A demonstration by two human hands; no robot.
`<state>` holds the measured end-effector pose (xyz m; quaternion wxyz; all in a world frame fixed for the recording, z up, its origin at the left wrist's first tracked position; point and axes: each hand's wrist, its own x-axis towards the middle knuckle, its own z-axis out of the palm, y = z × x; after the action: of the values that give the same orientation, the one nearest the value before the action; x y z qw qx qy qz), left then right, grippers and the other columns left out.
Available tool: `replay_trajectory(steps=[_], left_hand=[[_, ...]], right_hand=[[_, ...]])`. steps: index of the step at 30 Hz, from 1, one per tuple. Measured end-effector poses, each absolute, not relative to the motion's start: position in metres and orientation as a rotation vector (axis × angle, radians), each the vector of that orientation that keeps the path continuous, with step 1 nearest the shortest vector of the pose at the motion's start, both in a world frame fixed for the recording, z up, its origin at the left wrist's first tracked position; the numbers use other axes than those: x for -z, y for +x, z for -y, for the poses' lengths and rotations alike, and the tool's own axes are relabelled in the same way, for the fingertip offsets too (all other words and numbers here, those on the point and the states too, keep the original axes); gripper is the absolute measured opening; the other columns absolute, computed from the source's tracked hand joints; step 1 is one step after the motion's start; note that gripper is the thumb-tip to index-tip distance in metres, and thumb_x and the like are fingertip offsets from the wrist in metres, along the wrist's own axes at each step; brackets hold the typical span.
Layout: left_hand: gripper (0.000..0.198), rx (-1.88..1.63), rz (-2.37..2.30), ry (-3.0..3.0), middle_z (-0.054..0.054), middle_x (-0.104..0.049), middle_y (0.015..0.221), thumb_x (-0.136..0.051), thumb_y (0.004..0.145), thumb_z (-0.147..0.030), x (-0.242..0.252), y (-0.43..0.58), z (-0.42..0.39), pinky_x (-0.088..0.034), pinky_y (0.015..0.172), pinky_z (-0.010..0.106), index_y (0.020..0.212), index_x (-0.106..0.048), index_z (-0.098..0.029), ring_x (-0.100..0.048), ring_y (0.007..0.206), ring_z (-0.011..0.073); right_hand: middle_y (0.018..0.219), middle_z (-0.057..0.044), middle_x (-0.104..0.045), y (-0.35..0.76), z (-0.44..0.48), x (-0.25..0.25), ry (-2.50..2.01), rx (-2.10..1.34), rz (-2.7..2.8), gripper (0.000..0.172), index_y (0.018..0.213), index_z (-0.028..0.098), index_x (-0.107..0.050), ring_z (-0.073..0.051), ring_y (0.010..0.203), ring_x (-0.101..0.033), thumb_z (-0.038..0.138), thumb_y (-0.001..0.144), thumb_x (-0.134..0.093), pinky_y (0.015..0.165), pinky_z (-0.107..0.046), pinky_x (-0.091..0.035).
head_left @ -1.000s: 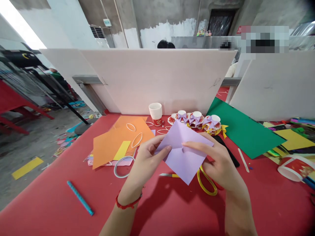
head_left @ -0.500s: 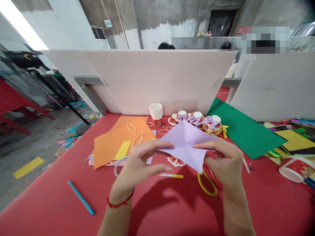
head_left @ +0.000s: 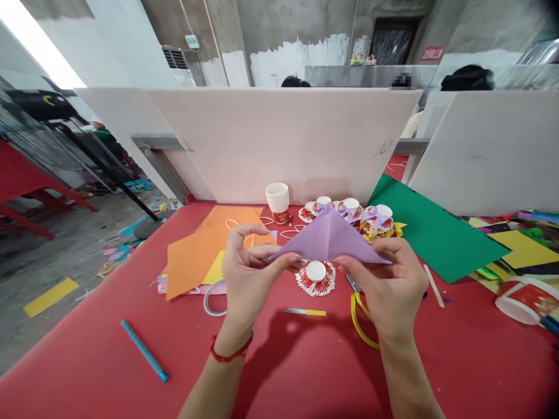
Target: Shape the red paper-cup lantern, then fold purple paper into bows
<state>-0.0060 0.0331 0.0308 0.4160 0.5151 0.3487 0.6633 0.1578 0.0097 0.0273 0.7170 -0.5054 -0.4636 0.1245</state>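
Purple paper [head_left: 328,240], doubled into a triangle, peak away from the person, held clear of the red table [head_left: 109,366]; 1 crease runs down its middle. Left hand [head_left: 244,282] pinches the left corner, forefinger raised; right hand [head_left: 388,285] grips the right side, thumb on the near edge. Step, as judged: folding corner to corner. Next move calls for aligned layers and firm thumb pressure along the fold; slack could skew it.

Purple paper [head_left: 328,240] — folded triangular, centrally creased, held aloft
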Motion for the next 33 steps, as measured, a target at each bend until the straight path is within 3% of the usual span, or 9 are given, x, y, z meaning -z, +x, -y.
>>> replay_trajectory(steps=[8, 12, 14, 18, 21, 24, 27, 30, 33], left_hand=[[0.036, -1.781, -1.029, 1.228, -0.006, -0.073, 0.052, -0.075, 0.064, -0.006, -0.039, -0.015, -0.034, -0.06, 0.046, 0.022, 0.085, -0.052, -0.023, -0.07, 0.044, 0.0167], [0.033, -1.932, -1.039, 1.187, -0.006, -0.073, 0.053, -0.079, 0.062, -0.009, -0.037, -0.032, -0.043, -0.055, 0.042, 0.022, 0.081, -0.056, -0.023, -0.067, 0.04, 0.0161], [0.023, -1.918, -1.014, 1.204, -0.005, -0.071, 0.051, -0.079, 0.069, -0.017, -0.034, -0.038, -0.045, -0.053, 0.043, 0.022, 0.081, -0.061, -0.022, -0.066, 0.041, 0.0154], [0.018, -1.58, -0.861, 1.501, 0.003, -0.076, 0.068, -0.07, 0.083, -0.037, -0.033, -0.036, -0.041, -0.057, 0.06, 0.027, 0.091, -0.07, -0.02, -0.072, 0.062, 0.0178], [0.017, -1.188, -0.86, 1.777, 0.008, -0.079, 0.093, -0.071, 0.081, -0.031, -0.033, -0.027, -0.037, -0.055, 0.066, 0.027, 0.093, -0.075, -0.02, -0.072, 0.079, 0.0209], [0.024, -1.01, -0.962, 1.862, 0.005, -0.075, 0.073, -0.056, 0.088, -0.028, -0.03, -0.016, -0.037, -0.045, 0.053, 0.026, 0.076, -0.074, -0.019, -0.062, 0.06, 0.0168], [0.03, -1.131, -1.134, 1.838, -0.001, -0.058, 0.051, -0.053, 0.086, -0.028, -0.024, -0.007, -0.038, -0.032, 0.045, 0.024, 0.061, -0.066, -0.018, -0.043, 0.045, 0.0116], [0.022, -1.337, -1.225, 1.689, -0.004, -0.052, 0.05, -0.06, 0.08, -0.027, -0.021, 0.0, -0.039, -0.031, 0.045, 0.023, 0.06, -0.063, -0.018, -0.041, 0.047, 0.0102], [0.023, -1.447, -1.191, 1.372, -0.004, -0.054, 0.051, -0.071, 0.071, -0.031, -0.021, 0.002, -0.039, -0.036, 0.046, 0.022, 0.055, -0.06, -0.018, -0.044, 0.048, 0.0096]], right_hand=[[0.074, 0.004, -0.073, 0.162, -0.013, -0.027, -0.976, -0.544, 1.022, 0.018, 0.094, 0.023, -0.064, -0.016, 0.046, -0.072, 0.021, 0.08, -0.074, 0.05, -0.028, -0.064], [0.071, 0.004, -0.073, 0.178, -0.013, -0.026, -0.959, -0.443, 1.045, 0.011, 0.093, 0.024, -0.069, -0.015, 0.046, -0.07, 0.023, 0.083, -0.073, 0.046, -0.026, -0.06], [0.069, 0.004, -0.074, 0.185, -0.013, -0.027, -0.975, -0.384, 1.162, 0.004, 0.085, 0.024, -0.072, -0.015, 0.051, -0.071, 0.021, 0.082, -0.073, 0.05, -0.025, -0.059], [0.073, 0.002, -0.078, 0.193, -0.014, -0.029, -0.965, -0.456, 1.627, 0.014, 0.08, 0.024, -0.077, -0.016, 0.063, -0.073, 0.016, 0.086, -0.067, 0.058, -0.023, -0.058], [0.08, 0.0, -0.079, 0.191, -0.015, -0.03, -0.938, -0.536, 1.797, 0.023, 0.09, 0.024, -0.076, -0.015, 0.069, -0.074, 0.015, 0.093, -0.055, 0.062, -0.023, -0.057], [0.102, -0.004, -0.077, 0.187, -0.015, -0.027, -0.918, -0.425, 1.871, 0.031, 0.109, 0.025, -0.07, -0.018, 0.097, -0.073, 0.009, 0.095, -0.047, 0.083, -0.03, -0.059], [0.14, -0.011, -0.057, 0.181, -0.012, -0.024, -0.995, -0.111, 1.956, 0.048, 0.126, 0.027, -0.062, -0.026, 0.135, -0.05, 0.0, 0.089, -0.047, 0.108, -0.049, -0.045], [0.152, -0.011, -0.043, 0.177, -0.01, -0.021, -1.053, 0.142, 2.028, 0.045, 0.113, 0.029, -0.068, -0.035, 0.145, -0.031, -0.002, 0.083, -0.055, 0.112, -0.062, -0.034], [0.143, -0.01, -0.056, 0.177, -0.013, -0.019, -0.98, 0.261, 2.008, 0.021, 0.087, 0.024, -0.068, -0.035, 0.137, -0.041, 0.004, 0.084, -0.064, 0.109, -0.063, -0.035]])
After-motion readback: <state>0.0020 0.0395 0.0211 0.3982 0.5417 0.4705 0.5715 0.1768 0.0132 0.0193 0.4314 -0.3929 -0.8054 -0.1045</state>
